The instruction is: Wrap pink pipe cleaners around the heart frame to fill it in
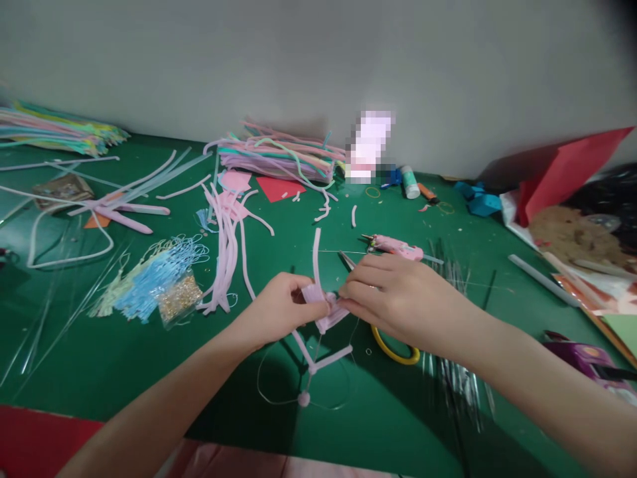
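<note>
A pale pink pipe-cleaner craft piece (312, 297) is held between both hands above the green table. My left hand (286, 305) pinches its folded band, thumb on the near side. My right hand (393, 289) is closed at the piece's right edge, with its fingertips partly hidden. One pipe-cleaner end (316, 252) sticks up from the band. Below hangs a V of pale stems (312, 369) on a thin wire, with a small pink ball (304, 398) at the bottom. Yellow-handled scissors (398, 352) lie partly under my right hand. A pink glue gun (398, 247) lies just beyond it.
Loose lilac pipe cleaners (226, 259), blue tassels (156, 279) and a bag of gold beads (180, 300) lie left. Pipe-cleaner bundles (279, 156) line the wall. Thin clear strips (458, 365) and a purple case (590, 365) are right. A glue stick (410, 182) lies behind.
</note>
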`<state>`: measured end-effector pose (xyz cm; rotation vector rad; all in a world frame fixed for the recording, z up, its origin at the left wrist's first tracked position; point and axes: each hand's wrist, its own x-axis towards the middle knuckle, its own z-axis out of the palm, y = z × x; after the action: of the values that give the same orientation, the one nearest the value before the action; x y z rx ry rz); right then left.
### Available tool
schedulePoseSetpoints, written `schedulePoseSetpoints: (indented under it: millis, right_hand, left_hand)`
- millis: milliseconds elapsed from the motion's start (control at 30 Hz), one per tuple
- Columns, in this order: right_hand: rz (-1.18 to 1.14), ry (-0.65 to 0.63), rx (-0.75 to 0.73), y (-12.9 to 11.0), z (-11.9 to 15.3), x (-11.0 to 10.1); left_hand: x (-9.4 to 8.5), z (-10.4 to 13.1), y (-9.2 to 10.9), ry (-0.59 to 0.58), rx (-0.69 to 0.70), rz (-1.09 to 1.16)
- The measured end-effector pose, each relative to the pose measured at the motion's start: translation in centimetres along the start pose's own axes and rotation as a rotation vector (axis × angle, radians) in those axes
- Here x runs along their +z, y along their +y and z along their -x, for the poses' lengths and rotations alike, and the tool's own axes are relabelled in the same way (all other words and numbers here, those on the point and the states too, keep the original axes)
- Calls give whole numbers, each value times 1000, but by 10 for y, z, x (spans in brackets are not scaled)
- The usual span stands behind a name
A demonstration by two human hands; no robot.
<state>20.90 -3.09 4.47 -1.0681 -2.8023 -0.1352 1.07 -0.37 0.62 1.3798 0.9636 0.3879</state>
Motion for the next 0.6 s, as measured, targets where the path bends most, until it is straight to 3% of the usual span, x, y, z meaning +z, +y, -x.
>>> schedulePoseSetpoints:
  millis: [267,600]
  right_hand:
    - [183,51,-71,-7,3,-2]
    - [-32,51,30,0,11,-2]
  left_hand:
    - [-1,0,0,-26,-30,16]
    - [-2,0,-5,-30,-52,39]
